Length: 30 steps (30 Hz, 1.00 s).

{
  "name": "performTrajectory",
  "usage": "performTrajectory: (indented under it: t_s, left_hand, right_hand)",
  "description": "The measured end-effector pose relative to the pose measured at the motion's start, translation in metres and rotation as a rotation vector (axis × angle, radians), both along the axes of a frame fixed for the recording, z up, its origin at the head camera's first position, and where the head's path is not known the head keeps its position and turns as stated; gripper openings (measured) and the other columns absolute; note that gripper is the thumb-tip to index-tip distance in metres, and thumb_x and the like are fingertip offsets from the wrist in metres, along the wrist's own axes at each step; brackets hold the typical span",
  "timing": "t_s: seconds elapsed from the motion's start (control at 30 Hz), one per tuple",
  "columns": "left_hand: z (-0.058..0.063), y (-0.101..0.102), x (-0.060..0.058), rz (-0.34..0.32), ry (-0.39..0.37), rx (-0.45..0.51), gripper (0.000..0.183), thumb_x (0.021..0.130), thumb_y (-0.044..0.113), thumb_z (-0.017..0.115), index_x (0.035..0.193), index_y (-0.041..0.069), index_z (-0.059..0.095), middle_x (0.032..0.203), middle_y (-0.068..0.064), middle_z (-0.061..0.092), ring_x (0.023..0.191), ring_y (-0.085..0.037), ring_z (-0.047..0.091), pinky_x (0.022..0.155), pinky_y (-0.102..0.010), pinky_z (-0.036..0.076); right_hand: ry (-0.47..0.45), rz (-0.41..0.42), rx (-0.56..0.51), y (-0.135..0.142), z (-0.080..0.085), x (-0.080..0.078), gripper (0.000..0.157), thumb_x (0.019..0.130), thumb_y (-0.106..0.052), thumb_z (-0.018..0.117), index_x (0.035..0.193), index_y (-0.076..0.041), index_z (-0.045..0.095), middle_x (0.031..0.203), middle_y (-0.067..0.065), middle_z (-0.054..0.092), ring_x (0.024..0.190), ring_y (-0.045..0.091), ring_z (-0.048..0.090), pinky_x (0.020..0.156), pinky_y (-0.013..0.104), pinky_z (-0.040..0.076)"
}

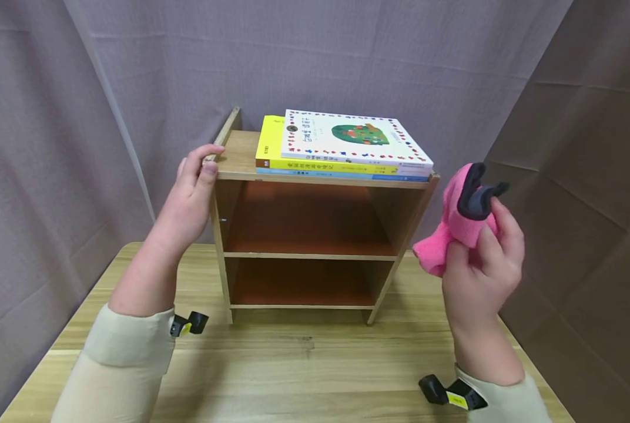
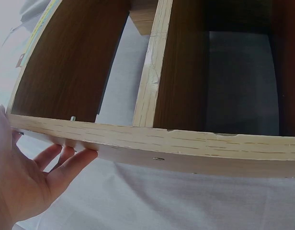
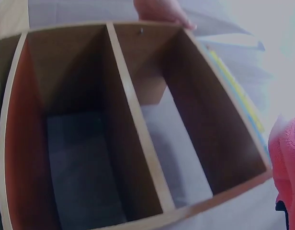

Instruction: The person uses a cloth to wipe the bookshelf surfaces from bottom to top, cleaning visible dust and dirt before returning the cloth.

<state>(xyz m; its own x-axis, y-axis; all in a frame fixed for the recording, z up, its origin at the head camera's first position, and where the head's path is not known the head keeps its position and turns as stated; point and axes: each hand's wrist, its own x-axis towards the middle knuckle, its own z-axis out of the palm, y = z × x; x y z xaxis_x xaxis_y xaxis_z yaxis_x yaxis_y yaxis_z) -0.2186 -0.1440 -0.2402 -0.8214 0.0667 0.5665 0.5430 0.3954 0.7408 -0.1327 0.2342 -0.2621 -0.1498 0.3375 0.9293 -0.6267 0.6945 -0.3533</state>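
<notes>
A small wooden shelf [image 1: 310, 257] stands on the table, with a stack of books [image 1: 347, 144] on its top board. My left hand [image 1: 190, 191] grips the shelf's upper left corner, thumb at the front and index finger over the side panel's edge. Seen from the left wrist, other fingers [image 2: 73, 167] lie against the outside of that panel. To the right of the shelf, my right hand [image 1: 484, 273] pinches a bunched pink fabric item [image 1: 455, 226] with black edging and a dark grey part, held in the air. Its exact kind is unclear.
The wood-grained table [image 1: 299, 364] extends in front of the shelf. Grey curtain [image 1: 320, 53] hangs behind, and a brown cloth [image 1: 585, 176] hangs at the right. The shelf's two compartments face me; the right wrist view shows a gap [image 3: 171, 143] at the upper one's back.
</notes>
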Motion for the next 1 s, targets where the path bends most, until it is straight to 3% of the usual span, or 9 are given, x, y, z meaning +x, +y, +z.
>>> performTrajectory:
  t_s: [0.37, 0.6, 0.73, 0.83, 1.0]
  left_hand:
    - [0.0, -0.001, -0.001, 0.004, -0.001, -0.008, 0.046, 0.106, 0.047, 0.03, 0.145, 0.024, 0.04, 0.137, -0.017, 0.034, 0.122, -0.032, 0.039, 0.104, -0.056, 0.029]
    - [0.0, 0.0, -0.001, 0.0, -0.004, -0.008, 0.045, 0.106, 0.047, 0.03, 0.145, 0.024, 0.04, 0.138, -0.016, 0.034, 0.123, -0.032, 0.039, 0.105, -0.056, 0.029]
    - [0.0, 0.0, 0.0, -0.002, -0.005, -0.008, 0.045, 0.107, 0.047, 0.03, 0.145, 0.024, 0.04, 0.137, -0.016, 0.034, 0.122, -0.032, 0.039, 0.104, -0.056, 0.03]
    - [0.0, 0.0, 0.0, -0.006, -0.005, -0.009, 0.045, 0.107, 0.046, 0.031, 0.145, 0.025, 0.04, 0.137, -0.016, 0.034, 0.122, -0.032, 0.039, 0.104, -0.056, 0.03]
    - [0.0, 0.0, 0.0, -0.011, -0.001, -0.006, 0.046, 0.106, 0.047, 0.031, 0.145, 0.025, 0.04, 0.137, -0.016, 0.034, 0.121, -0.032, 0.039, 0.103, -0.056, 0.03]
  right_hand:
    - [-0.132, 0.054, -0.027, 0.007, -0.003, -0.029, 0.035, 0.087, 0.009, 0.059, 0.116, -0.003, 0.073, 0.133, 0.003, 0.057, 0.123, 0.018, 0.049, 0.093, 0.022, 0.05]
    - [-0.299, 0.003, 0.075, 0.012, -0.008, -0.039, 0.044, 0.09, -0.003, 0.057, 0.132, -0.01, 0.065, 0.145, -0.005, 0.047, 0.13, 0.012, 0.043, 0.092, 0.015, 0.046]
    - [-0.378, -0.023, 0.157, 0.011, -0.007, -0.04, 0.052, 0.091, -0.012, 0.055, 0.143, -0.019, 0.055, 0.152, -0.006, 0.039, 0.135, 0.013, 0.037, 0.1, 0.036, 0.048]
    - [-0.401, -0.03, 0.23, 0.011, -0.006, -0.043, 0.059, 0.093, -0.021, 0.053, 0.151, -0.027, 0.044, 0.157, -0.005, 0.031, 0.138, 0.018, 0.033, 0.097, 0.055, 0.048]
    - [-0.42, -0.014, 0.294, 0.011, -0.008, -0.048, 0.064, 0.097, -0.034, 0.051, 0.157, -0.033, 0.028, 0.163, -0.003, 0.017, 0.142, 0.022, 0.027, 0.094, 0.063, 0.046]
